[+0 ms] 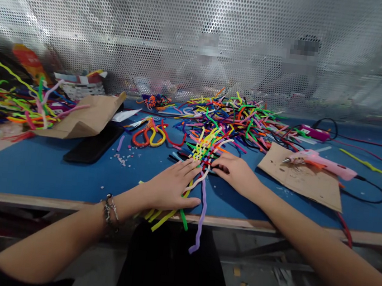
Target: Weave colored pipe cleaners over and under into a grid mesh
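Note:
A woven mat of coloured pipe cleaners [206, 150] lies on the blue table [38, 168] in front of me, its loose ends hanging over the front edge, a long purple one [201, 217] lowest. My left hand [173, 184] lies flat on the near strands, fingers stretched out. My right hand [237, 173] rests on the mat's right side, fingers curled down and pinching a strand end.
A big heap of loose pipe cleaners [241, 116] lies behind the mat. Orange and yellow scissors [149, 135], a black phone [93, 146] and a brown paper bag [87, 118] are left. A pink glue gun [322, 162] rests on cardboard [306, 182] at right. Perforated metal screen behind.

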Tool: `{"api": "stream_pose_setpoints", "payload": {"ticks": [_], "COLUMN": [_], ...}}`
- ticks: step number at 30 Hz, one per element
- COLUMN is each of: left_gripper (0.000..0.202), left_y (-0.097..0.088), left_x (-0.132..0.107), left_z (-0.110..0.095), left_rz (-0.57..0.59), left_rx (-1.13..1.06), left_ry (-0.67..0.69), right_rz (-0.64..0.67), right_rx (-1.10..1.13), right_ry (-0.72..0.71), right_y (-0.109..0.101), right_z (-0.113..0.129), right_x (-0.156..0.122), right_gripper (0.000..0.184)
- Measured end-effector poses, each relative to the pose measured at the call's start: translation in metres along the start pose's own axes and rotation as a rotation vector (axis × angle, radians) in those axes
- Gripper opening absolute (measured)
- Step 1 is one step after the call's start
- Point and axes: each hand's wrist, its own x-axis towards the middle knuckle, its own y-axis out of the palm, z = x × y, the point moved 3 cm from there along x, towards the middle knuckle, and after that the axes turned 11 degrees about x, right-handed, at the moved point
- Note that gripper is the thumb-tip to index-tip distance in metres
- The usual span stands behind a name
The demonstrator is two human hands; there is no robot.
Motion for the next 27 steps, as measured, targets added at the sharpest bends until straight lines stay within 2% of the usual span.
{"api": "stream_pose_setpoints", "payload": {"ticks": [3,9,17,27], "left_gripper": [0.073,0.07,0.075,0.076], "left_y": [-0.0009,-0.0023,-0.0033,-0.0041], "left_x": [0.0002,0.0002,0.0024,0.0036], "left_z": [-0.0005,0.0,-0.0016,-0.0021], "left_rz": [0.017,0.026,0.062,0.087], "left_rx": [0.012,0.002,0.012,0.003], "left_ry": [-0.003,0.011,-0.007,-0.035], "right_rz": [0.024,0.084,0.156,0.191], "right_rx": [-0.067,-0.213,-0.183,0.007], "right_ry": [0.012,0.13,-0.058,-0.093], "right_y": [0.0019,0.0021,0.0029,0.0028], "right_z": [0.0008,0.0008,0.0051,0.0022], "right_x": [0.0008,0.001,-0.0028,-0.0039], "right_gripper": [0.01,0.01,0.02,0.016]}}
